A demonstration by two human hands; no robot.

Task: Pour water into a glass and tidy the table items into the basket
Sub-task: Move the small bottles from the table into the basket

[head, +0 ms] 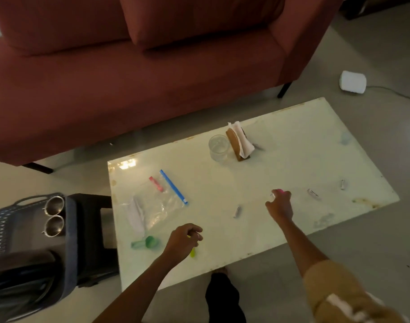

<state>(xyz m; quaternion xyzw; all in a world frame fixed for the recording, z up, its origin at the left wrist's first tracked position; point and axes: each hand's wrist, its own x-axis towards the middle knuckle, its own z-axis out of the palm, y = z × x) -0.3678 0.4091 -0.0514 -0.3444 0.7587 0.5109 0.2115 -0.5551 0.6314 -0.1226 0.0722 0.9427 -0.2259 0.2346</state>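
The tidying looks barely begun, and there is no sign that the pouring is done. The pale tabletop (292,141), standing in front of a red sofa (129,89), carries nearly all of its clutter. The basket (3,229) sits off the tabletop's left end on a dark stool (92,229). It holds two metal cups (55,205) and some dark, blurred shapes at its near end that cannot be named. A clear zip bag (159,206) with a blue strip lies flat near the tabletop's left end, with a folded white paper (135,213) at its left edge and a red-pink strip (156,184) just beside it. The glass (219,148) stands upright at the far side, just beside a napkin holder (239,145). Whether it holds any water cannot be told, and no jug or bottle is in view. A green thing (145,242) lies near the front left edge. Three small pale pieces (237,211) are spread over the right half, too blurred to name. The right hand (279,203) reaches over the middle with its fingers curled round a small pink thing (281,191). The left hand (184,238), near the front edge, curls round a yellow-green thing (192,252) that pokes out below the palm. What either thing is cannot be made out.
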